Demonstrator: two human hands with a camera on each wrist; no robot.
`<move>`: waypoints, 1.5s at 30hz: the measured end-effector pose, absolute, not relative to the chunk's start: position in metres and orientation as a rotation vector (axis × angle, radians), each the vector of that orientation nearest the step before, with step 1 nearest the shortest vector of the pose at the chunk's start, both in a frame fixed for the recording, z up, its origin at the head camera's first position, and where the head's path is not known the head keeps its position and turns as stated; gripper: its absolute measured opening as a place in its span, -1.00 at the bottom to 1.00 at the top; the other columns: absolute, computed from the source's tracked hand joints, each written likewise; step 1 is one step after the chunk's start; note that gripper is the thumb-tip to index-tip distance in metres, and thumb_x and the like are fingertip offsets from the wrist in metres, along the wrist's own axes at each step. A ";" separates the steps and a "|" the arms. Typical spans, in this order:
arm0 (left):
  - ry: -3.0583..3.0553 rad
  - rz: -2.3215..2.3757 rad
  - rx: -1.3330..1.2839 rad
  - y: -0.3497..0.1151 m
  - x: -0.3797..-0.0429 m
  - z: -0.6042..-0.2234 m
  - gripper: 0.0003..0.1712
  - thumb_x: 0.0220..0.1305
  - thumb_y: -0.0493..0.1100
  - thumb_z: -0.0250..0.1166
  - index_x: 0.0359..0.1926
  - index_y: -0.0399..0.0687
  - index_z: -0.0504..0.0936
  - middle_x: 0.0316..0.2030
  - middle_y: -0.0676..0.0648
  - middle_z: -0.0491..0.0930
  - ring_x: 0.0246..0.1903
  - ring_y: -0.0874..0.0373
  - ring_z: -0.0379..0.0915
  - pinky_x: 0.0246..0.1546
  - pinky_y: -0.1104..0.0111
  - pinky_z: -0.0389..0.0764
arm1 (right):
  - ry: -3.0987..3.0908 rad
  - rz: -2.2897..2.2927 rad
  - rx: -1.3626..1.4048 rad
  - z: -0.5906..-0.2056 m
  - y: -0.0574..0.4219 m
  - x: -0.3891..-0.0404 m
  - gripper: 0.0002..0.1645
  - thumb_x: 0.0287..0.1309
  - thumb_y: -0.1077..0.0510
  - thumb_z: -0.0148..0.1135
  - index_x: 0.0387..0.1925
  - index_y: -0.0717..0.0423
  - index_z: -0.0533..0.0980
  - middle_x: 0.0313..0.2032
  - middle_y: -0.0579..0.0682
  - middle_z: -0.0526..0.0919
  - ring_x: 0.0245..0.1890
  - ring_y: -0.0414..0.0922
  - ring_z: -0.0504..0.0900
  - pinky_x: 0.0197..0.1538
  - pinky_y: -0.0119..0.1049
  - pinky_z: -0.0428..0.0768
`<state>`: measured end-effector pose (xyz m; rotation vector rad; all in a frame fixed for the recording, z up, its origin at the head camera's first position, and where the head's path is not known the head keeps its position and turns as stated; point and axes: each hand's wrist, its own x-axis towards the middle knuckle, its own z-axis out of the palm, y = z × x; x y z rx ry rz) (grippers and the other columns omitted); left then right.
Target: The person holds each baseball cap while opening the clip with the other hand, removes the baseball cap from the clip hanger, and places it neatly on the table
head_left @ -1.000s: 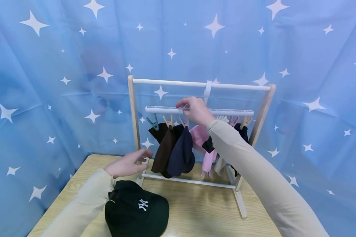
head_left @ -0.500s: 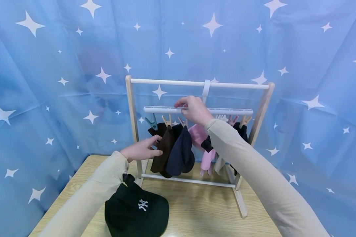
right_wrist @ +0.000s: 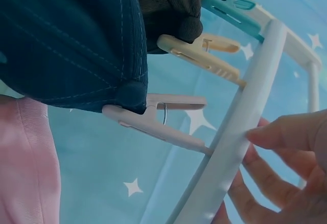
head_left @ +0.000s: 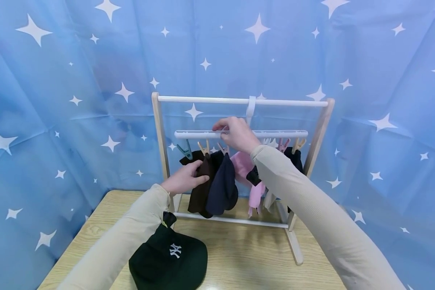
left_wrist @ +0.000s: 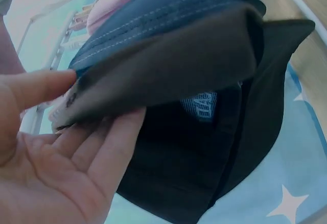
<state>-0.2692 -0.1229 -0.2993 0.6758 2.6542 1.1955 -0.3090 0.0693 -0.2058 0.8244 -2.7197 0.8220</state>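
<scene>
My left hand (head_left: 183,180) pinches the edge of a dark brown cap (left_wrist: 168,68), its thumb on one side and fingers on the other. That cap hangs from a beige clip (right_wrist: 199,58) under a white clip hanger (head_left: 282,135). Up on the hanger's bar, my right hand (head_left: 239,136) grips with thumb and fingers from opposite sides. Beside the brown cap hangs a navy cap (right_wrist: 66,40) in a pale pink clip (right_wrist: 158,127). A teal clip (head_left: 187,152) hangs at the bar's left end, with dark fabric below it.
The hanger hooks over a wooden rack (head_left: 203,99). Pink cloth (head_left: 242,165) and a black item (head_left: 294,161) hang farther right, partly behind my right sleeve. On the table (head_left: 239,257) lies a dark green cap (head_left: 159,262), under my left forearm in the head view. A starry curtain (head_left: 76,141) stands behind.
My left hand has moved right and up from the rack's left post to the brown cap and now pinches it. The right hand keeps its hold on the hanger bar.
</scene>
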 end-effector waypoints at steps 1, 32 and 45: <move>2.665 1.198 0.662 -0.121 -0.269 -0.299 -0.67 0.42 -0.18 0.13 0.11 -0.25 0.38 -0.51 -0.06 0.44 -0.49 0.13 0.41 -0.40 0.30 0.38 | -2.720 0.823 0.825 -0.206 0.069 -0.309 -0.58 0.24 0.42 0.00 0.03 0.13 0.60 -0.03 0.08 0.63 0.01 0.01 0.54 -0.23 -0.22 0.44; 2.594 1.404 0.822 -0.119 -0.260 -0.309 -0.62 0.34 -0.39 0.16 0.16 -0.21 0.37 -0.14 -0.17 0.63 -0.18 0.05 0.63 -0.23 0.24 0.58 | -2.537 0.328 0.791 -0.220 0.050 -0.280 -0.80 0.23 0.08 0.20 -0.25 0.09 0.66 -0.53 -0.05 0.63 -0.70 -0.17 0.44 -0.60 -0.30 0.44; 2.508 1.405 0.883 -0.123 -0.244 -0.296 -0.45 0.36 -0.38 0.12 0.34 -0.24 0.23 -0.01 -0.25 0.56 -0.12 0.01 0.59 -0.32 0.26 0.58 | -2.554 0.265 0.668 -0.217 0.034 -0.284 -0.28 0.10 -0.28 0.29 -0.91 -0.04 0.23 -0.88 -0.16 0.06 -0.86 -0.23 0.04 -0.69 -0.36 -0.05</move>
